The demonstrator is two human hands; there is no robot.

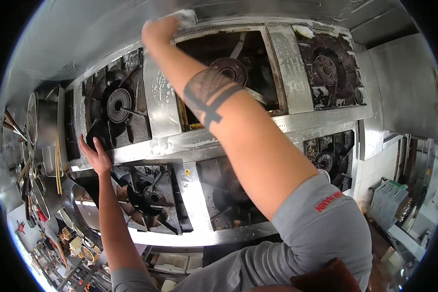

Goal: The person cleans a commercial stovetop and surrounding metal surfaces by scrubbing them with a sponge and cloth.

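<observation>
My right hand (160, 33) is stretched far out to the back wall panel (106, 31) and is blurred. It grips a whitish, foam-covered pad or cloth (187, 17) against the steel, just behind the uncovered burner bay (255, 45). Which kind of pad it is, I cannot tell. My left hand (96, 156) rests with spread fingers on the front ledge of the raised rear row, beside the rear left burner grate (118, 104). Suds and water drops coat the steel strip (164, 95) between the rear burners. More foam (303, 31) lies by the rear right burner (326, 71).
Front burners (153, 197) with cast-iron grates stand lower and closer to me. To the left are a steel wok (82, 208), long chopsticks (58, 164) and hanging utensils. White containers (171, 262) sit below the range. Another person (54, 233) stands at the far left.
</observation>
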